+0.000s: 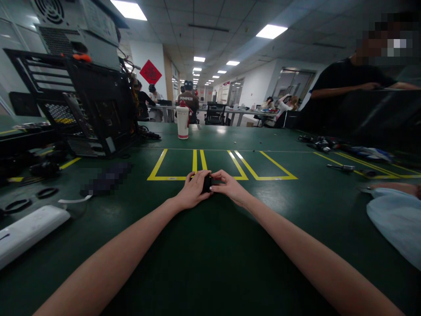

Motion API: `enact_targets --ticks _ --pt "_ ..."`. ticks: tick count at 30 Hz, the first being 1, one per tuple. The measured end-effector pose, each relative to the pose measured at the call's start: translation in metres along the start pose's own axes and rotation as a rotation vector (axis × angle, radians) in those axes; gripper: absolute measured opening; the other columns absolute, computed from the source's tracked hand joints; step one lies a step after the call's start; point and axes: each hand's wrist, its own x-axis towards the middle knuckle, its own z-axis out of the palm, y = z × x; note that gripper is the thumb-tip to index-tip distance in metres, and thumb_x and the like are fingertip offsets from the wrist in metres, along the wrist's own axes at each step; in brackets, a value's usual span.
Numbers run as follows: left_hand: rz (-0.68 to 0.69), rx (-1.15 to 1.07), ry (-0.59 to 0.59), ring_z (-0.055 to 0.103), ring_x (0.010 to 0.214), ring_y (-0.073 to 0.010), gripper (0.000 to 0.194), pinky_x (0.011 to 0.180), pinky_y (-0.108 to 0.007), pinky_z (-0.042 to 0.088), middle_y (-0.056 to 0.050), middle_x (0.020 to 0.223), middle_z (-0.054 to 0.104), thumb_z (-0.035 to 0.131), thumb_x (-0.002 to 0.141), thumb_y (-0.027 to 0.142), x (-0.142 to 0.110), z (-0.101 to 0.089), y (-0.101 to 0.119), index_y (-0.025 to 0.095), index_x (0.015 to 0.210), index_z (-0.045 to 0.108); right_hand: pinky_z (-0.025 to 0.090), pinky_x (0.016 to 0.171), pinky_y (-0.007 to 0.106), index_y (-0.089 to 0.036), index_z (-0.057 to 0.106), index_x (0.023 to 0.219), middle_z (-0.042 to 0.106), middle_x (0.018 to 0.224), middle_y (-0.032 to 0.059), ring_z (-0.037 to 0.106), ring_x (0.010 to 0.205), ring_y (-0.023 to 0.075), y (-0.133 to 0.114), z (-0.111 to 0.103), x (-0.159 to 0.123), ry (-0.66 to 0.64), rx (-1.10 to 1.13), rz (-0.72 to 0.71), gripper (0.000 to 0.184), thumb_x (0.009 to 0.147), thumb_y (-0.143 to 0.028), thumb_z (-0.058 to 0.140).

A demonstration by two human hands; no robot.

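Both my arms reach forward over the dark green table [210, 245]. My left hand [192, 191] and my right hand [230, 186] meet in the middle, fingers curled round a small black object [207, 183] held between them. The object is mostly hidden by my fingers and I cannot make out what it is. Just beyond the hands, yellow tape lines [197, 164] mark boxes on the table.
An opened black computer case [88, 105] stands at the far left, with black rings [18, 205] and a white bar [29, 228] near it. A white bottle [183, 123] stands further back. A screwdriver [342, 167] and cables lie at the right, where another person in black leans over.
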Motion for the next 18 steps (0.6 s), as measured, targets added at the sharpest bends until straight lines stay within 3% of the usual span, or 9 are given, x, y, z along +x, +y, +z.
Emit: enact_targets --ticks 4,7,10,15,18 --pt "0.0 -0.002 -0.002 0.035 0.118 -0.0238 0.059 0.1 -0.044 0.02 -0.01 0.125 0.038 0.053 0.076 0.032 0.0002 -0.0004 0.0007 0.02 0.124 0.021 0.044 0.075 0.032 -0.021 0.054 0.083 0.055 0.091 0.0 0.054 0.084 0.014 0.002 0.0055 0.0006 0.07 0.049 0.005 0.025 0.064 -0.033 0.065" --pt "-0.001 -0.005 -0.001 0.035 0.118 -0.0238 0.058 0.1 -0.045 0.019 -0.01 0.125 0.038 0.053 0.076 0.031 0.0002 -0.0005 0.0007 0.02 0.124 0.021 0.045 0.076 0.032 -0.023 0.054 0.09 0.056 0.092 0.0008 0.054 0.086 0.0151 0.0056 0.0072 0.0035 0.098 0.081 0.033 0.029 0.064 -0.033 0.065" --pt "0.001 -0.006 0.002 0.035 0.118 -0.024 0.058 0.1 -0.045 0.019 -0.011 0.124 0.038 0.053 0.076 0.031 0.0 -0.0004 0.0006 0.02 0.123 0.022 0.044 0.08 0.035 -0.022 0.053 0.097 0.056 0.097 0.0032 0.053 0.092 0.0167 0.0064 0.0051 0.0055 0.073 0.092 0.082 0.035 0.065 -0.03 0.065" --pt "-0.007 -0.006 0.008 0.035 0.118 -0.0242 0.058 0.1 -0.045 0.019 -0.01 0.125 0.039 0.054 0.075 0.031 -0.0001 0.0016 -0.0004 0.021 0.123 0.022 0.043 0.083 0.035 -0.02 0.054 0.089 0.056 0.092 0.001 0.052 0.094 0.0163 0.0011 0.0008 0.0025 0.004 0.042 0.032 0.035 0.058 -0.022 0.07" --pt "-0.003 0.008 0.014 0.035 0.118 -0.0239 0.06 0.1 -0.045 0.019 -0.011 0.125 0.038 0.054 0.075 0.031 0.0002 0.0029 -0.0009 0.019 0.123 0.022 0.044 0.079 0.033 -0.021 0.053 0.086 0.055 0.09 0.0001 0.053 0.089 0.0148 0.0001 0.0024 -0.0001 0.015 0.083 0.02 0.032 0.06 -0.025 0.07"
